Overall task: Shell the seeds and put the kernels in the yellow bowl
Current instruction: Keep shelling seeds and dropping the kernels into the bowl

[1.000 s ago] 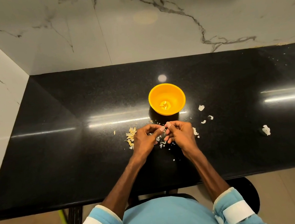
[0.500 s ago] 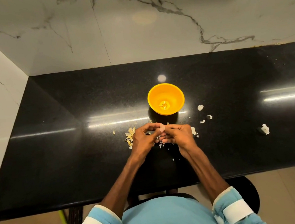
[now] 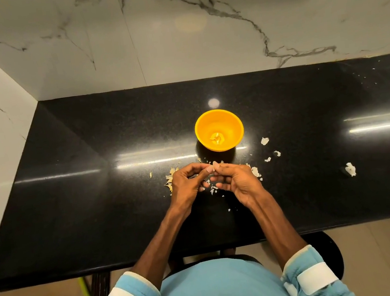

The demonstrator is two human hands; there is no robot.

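Observation:
The yellow bowl [image 3: 229,122] stands on the black counter with a few pale kernels [image 3: 217,138] at its bottom. Just in front of it my left hand [image 3: 185,185] and my right hand [image 3: 238,182] meet fingertip to fingertip, both pinching one small pale seed [image 3: 214,163]. The seed is mostly hidden by the fingers. A pile of tan seeds or shells [image 3: 170,180] lies under and left of my left hand. White shell bits [image 3: 212,189] lie between the hands.
More shell pieces lie right of the bowl [image 3: 264,140], by my right hand [image 3: 256,171], and one bigger piece far right [image 3: 350,169]. The black counter [image 3: 98,209] meets marble walls at the back and left. A stool sits under me.
Both hands have stayed together in front of the bowl; the fingers have shifted slightly around the seed. The bowl has not moved.

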